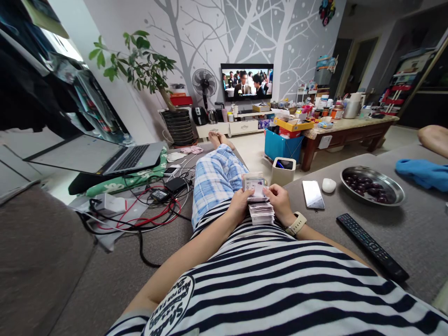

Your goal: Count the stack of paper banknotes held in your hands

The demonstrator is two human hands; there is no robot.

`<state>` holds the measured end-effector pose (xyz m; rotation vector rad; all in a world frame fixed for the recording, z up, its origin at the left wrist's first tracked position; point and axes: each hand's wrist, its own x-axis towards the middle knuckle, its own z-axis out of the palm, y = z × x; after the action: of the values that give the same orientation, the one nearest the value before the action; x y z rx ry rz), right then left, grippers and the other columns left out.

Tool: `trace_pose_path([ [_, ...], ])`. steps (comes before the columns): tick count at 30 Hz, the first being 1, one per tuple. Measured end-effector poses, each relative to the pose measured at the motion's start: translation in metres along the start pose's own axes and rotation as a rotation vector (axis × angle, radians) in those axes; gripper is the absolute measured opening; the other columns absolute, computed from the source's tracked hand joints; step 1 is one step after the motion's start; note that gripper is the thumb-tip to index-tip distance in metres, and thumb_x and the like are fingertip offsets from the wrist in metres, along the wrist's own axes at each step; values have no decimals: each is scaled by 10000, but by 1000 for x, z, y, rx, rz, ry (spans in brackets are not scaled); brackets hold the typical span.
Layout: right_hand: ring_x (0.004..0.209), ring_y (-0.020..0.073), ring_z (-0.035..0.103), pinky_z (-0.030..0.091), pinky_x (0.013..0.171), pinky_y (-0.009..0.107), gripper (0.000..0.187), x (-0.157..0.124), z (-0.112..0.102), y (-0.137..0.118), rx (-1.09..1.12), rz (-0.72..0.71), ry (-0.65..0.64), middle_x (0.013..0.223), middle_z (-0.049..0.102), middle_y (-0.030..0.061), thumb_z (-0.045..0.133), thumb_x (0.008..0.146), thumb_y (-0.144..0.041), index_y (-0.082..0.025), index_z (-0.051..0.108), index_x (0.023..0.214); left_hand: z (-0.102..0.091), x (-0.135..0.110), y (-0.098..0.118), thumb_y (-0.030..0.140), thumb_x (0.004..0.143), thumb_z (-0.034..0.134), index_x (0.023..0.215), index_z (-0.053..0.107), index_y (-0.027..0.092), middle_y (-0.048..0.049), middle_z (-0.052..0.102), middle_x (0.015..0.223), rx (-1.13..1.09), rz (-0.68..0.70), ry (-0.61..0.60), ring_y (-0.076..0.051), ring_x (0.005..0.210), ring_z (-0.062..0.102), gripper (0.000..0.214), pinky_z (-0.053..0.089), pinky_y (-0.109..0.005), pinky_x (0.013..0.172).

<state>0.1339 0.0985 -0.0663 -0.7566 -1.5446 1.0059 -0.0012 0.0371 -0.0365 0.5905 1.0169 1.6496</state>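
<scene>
Between my two hands is a bundle of banknotes (257, 187), with pale printed faces turned up toward me. My left hand (240, 203) has its thumb on the left edge of the bundle, fingers closed around it. On the other side my right hand (280, 200) pinches the right edge between thumb and fingers; a pale-banded watch is on that wrist. Just below, a thicker stack of similar paper notes (261, 213) lies fanned on the striped shirt at my belly. The undersides of the bundle are hidden by my fingers.
On the sofa at right are a phone (313, 194), a white earbud case (329, 185), a metal bowl (372, 185) of dark fruit and a remote (372, 246). Tangled cables (164, 198) and a laptop (135, 156) lie at left. A small bin (283, 171) stands ahead.
</scene>
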Motion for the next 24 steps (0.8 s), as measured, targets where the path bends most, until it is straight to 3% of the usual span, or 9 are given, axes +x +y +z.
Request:
trace_pose_path([
  [7, 593, 159, 440, 371, 576, 307, 442, -2, 0, -5, 50, -12, -13, 617, 505, -27, 699, 831, -625, -244, 537, 675, -1, 10, -5, 284, 755, 790, 816, 711, 152, -87, 784, 793, -44, 39, 130, -302, 947, 772, 165, 600, -411, 915],
  [12, 590, 158, 444, 381, 574, 310, 418, -5, 0, -13, 125, -34, -41, 628, 508, -24, 705, 827, -608, -244, 551, 693, -3, 13, -7, 291, 758, 788, 816, 705, 151, -88, 788, 793, -63, 26, 123, -288, 916, 775, 172, 605, -406, 902],
  [16, 617, 176, 505, 426, 588, 320, 394, -6, 0, -16, 179, -11, -57, 671, 595, 4, 699, 830, -613, -234, 621, 759, -5, 13, -8, 282, 754, 776, 792, 709, 157, -82, 788, 783, -34, 44, 118, -283, 913, 771, 147, 604, -392, 890],
  [24, 653, 184, 555, 468, 616, 317, 386, -7, 0, -16, 159, -20, -51, 698, 641, 13, 698, 842, -602, -223, 649, 786, -4, 10, -8, 291, 720, 789, 795, 710, 149, -74, 782, 782, -40, 44, 97, -267, 878, 763, 179, 597, -369, 857],
])
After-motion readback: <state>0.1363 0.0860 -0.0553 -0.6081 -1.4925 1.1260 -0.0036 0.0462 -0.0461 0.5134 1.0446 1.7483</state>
